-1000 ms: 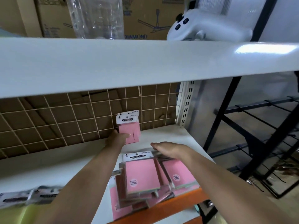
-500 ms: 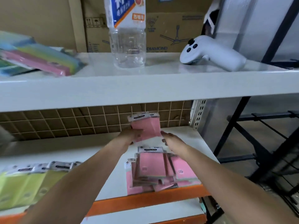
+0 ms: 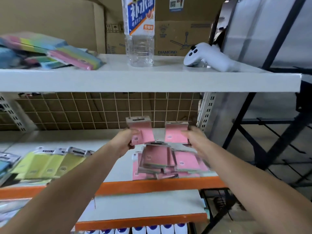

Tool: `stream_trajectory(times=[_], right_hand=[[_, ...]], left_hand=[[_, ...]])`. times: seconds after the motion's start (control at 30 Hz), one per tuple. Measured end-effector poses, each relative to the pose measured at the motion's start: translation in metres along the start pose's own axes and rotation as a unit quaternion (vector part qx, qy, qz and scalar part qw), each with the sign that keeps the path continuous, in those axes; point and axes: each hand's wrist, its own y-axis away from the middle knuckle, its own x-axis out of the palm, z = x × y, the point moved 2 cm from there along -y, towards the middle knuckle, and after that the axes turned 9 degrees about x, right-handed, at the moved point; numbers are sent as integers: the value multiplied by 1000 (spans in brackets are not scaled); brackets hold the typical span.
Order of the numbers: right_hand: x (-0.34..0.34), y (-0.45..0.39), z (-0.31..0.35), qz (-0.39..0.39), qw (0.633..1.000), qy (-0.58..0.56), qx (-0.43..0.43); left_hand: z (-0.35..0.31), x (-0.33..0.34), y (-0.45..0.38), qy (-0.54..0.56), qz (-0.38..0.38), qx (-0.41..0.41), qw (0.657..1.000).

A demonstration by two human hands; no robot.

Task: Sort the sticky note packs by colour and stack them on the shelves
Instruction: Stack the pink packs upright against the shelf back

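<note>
I see the white upper shelf (image 3: 152, 80) spanning the frame, and below it the middle shelf (image 3: 118, 166) with its orange front edge. On the upper shelf, a pile of multicoloured packs (image 3: 50, 51) lies at upper left, a clear water bottle (image 3: 140, 36) stands at centre and a white controller (image 3: 207, 59) lies to the right. On the middle shelf, yellow-green packs (image 3: 49, 164) lie in a row at left, and a loose heap of pink packs (image 3: 168, 162) sits at centre near the front edge. Above that heap my left hand (image 3: 125, 141) grips one pink pack (image 3: 141, 130) upright, fingers curled round its left edge. My right hand (image 3: 195, 137) grips a second pink pack (image 3: 176, 132) by its right edge. The two held packs are side by side, just apart, in front of the wire grid (image 3: 101, 110).
</note>
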Motion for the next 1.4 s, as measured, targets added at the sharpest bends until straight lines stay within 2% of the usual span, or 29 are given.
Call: stream_trajectory(times=[0.17, 0.3, 0.47, 0.63, 0.73, 0.83, 1.03, 1.27, 1.4], right_hand=[[-21, 10, -23, 14, 999, 41, 27], [-27, 11, -41, 31, 993, 95, 60], [-27, 6, -49, 19, 990, 123, 62], [-28, 7, -51, -7, 987, 153, 57], [-28, 4, -52, -12, 984, 169, 54], [-27, 0, -52, -18, 979, 194, 53], [-28, 1, -49, -31, 970, 237, 41], [-28, -5, -44, -43, 951, 305, -17], [-21, -1, -38, -57, 949, 299, -77]], left_hand=[[21, -28, 22, -98, -101, -36, 989], [42, -45, 30, -204, -111, -92, 968], [53, -47, 37, -243, -115, -135, 954], [70, -40, 41, -206, -93, -128, 966], [74, -34, 42, -231, -71, -118, 963], [73, -29, 39, -310, -41, -116, 943], [69, -21, 34, -445, -49, -88, 890], [73, -25, 33, -454, -71, -95, 883], [73, -22, 34, -465, -93, -60, 879]])
